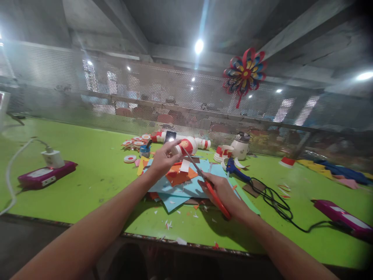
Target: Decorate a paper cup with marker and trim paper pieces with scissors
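A red and white paper cup with a round yellow-orange mark is in my left hand, whose fingers wrap its left side. My right hand grips red-handled scissors. Their metal blades point up and left and reach the cup's lower edge; whether they cut into it is too small to tell. Below both hands lie light blue paper sheets, with orange paper and a small white piece on top.
Around the work lie red-white discs, a blue jar, a phone, a white jug and a blue glue gun with black cable. Purple power strips sit left and right. Paper scraps litter the green table.
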The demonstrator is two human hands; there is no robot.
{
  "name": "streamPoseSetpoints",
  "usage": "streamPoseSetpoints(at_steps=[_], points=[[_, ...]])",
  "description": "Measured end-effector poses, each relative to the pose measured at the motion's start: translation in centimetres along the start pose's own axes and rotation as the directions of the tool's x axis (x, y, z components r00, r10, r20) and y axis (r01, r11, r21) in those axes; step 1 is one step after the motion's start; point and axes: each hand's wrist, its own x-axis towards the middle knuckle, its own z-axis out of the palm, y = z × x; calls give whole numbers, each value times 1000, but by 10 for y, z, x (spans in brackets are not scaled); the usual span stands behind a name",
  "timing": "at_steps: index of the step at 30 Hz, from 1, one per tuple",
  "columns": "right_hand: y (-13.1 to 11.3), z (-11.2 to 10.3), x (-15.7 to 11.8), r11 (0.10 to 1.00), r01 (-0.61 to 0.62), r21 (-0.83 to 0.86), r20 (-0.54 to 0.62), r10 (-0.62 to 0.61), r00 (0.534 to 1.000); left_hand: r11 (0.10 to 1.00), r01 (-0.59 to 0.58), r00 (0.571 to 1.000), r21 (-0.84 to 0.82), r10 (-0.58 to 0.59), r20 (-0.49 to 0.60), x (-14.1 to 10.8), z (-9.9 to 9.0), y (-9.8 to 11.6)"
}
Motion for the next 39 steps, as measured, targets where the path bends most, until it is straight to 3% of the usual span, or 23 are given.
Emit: streamPoseSetpoints(at_steps=[5,18,27,39], points=[[2,0,-1,999,-1,51,-2,1,1000,1000,-3,1000,-30,3,-16,-1,3,1],[5,2,-3,997,2,71,-11,-1,1000,957,193,981,-218,-183,69,4,0,-8],[9,2,-2,995,-25,95,9,24,1000,982,161,985,-101,-166,-45,7,-1,-11],[10,1,1,993,-40,112,37,36,999,987,156,987,-46,-158,-30,7,-3,-12]])
